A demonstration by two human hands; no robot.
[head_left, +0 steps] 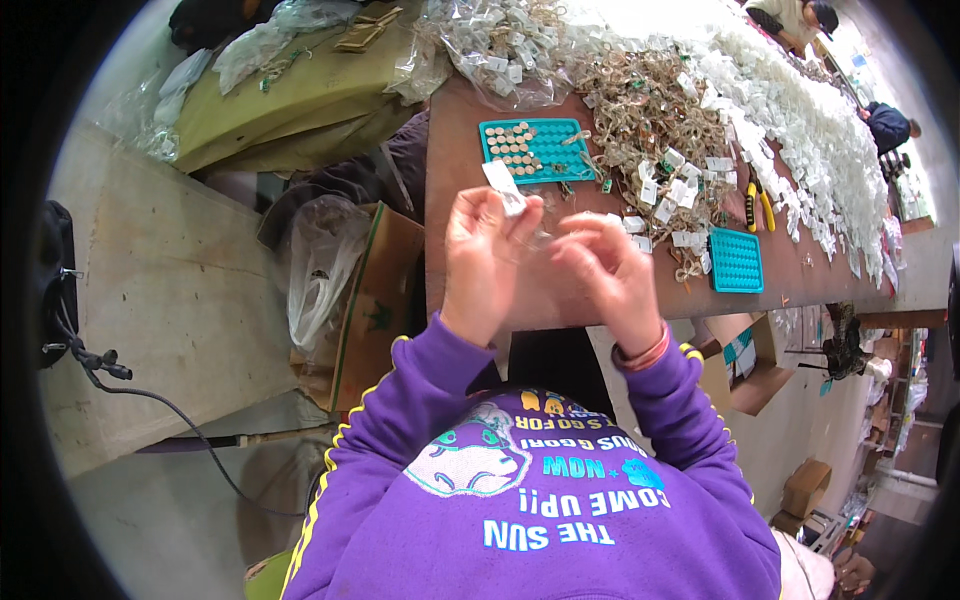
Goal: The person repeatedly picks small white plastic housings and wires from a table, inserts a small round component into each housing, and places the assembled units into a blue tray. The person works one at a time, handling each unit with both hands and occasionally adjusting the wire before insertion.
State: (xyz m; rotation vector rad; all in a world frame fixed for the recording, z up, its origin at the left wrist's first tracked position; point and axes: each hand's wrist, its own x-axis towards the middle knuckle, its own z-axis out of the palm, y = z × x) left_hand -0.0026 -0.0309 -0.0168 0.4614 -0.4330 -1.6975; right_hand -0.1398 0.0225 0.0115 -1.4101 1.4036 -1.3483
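Observation:
Raised over the near edge of the brown table (545,300), my left hand (478,265) pinches a small white tag (505,188) between thumb and fingers. Close beside it, my right hand (615,275) has its fingers curled in and partly blurred. Something thin and clear shows faintly between the two hands; whatever the right fingers hold is too small to name. Beyond the left hand lies a teal tray (560,135) with round pale pieces in its left pockets. Right of my right hand is a second teal tray (737,262).
A heap of tangled brown cords with white tags (650,120) covers the table's middle. Yellow-and-black pliers (760,205) lie at its right. Clear plastic packets (800,120) pile up behind. A cardboard box (368,300) stands left of the table. Two people are at the far right.

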